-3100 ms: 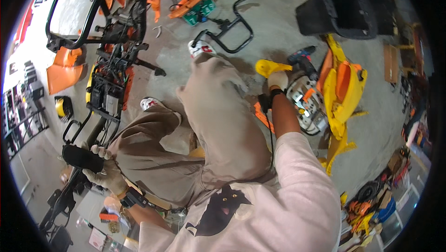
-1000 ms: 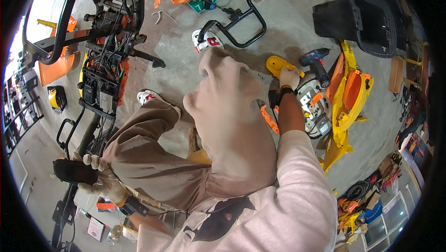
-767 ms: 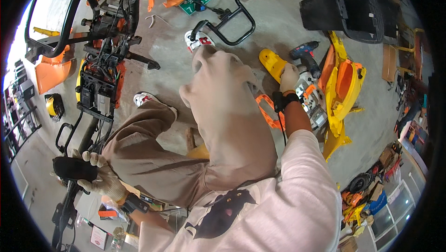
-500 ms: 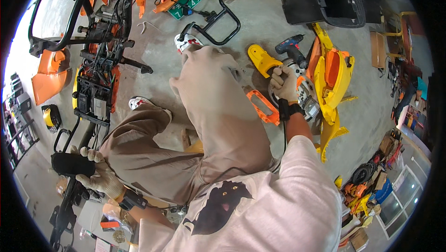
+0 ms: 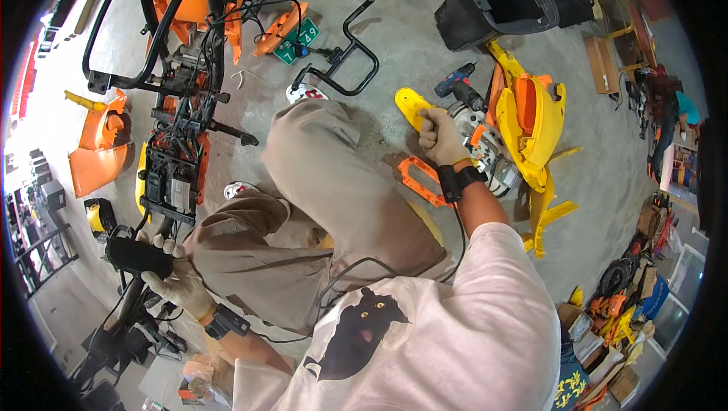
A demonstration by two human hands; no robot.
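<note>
Left hand [image 5: 173, 283], gloved, sits low on the near left, fingers wrapped round a flat black part [image 5: 140, 257] at the near end of the stripped scooter frame [image 5: 178, 100]. That frame runs away to the far left, wiring and a black electrical box exposed. Over on the right, the right hand [image 5: 440, 136] is clenched into a fist, gloved too, with a black wrist strap behind it. It rests right by the yellow panel piece [image 5: 413, 105], though I cannot tell whether it grips anything. Just beyond the knuckles lies a cordless drill [image 5: 460, 86], beside the silver engine block [image 5: 485, 145] and big yellow body shell [image 5: 531, 119]. An orange bracket [image 5: 418, 181] lies on the floor under the wrist (the person's bent knees fill the middle).
</note>
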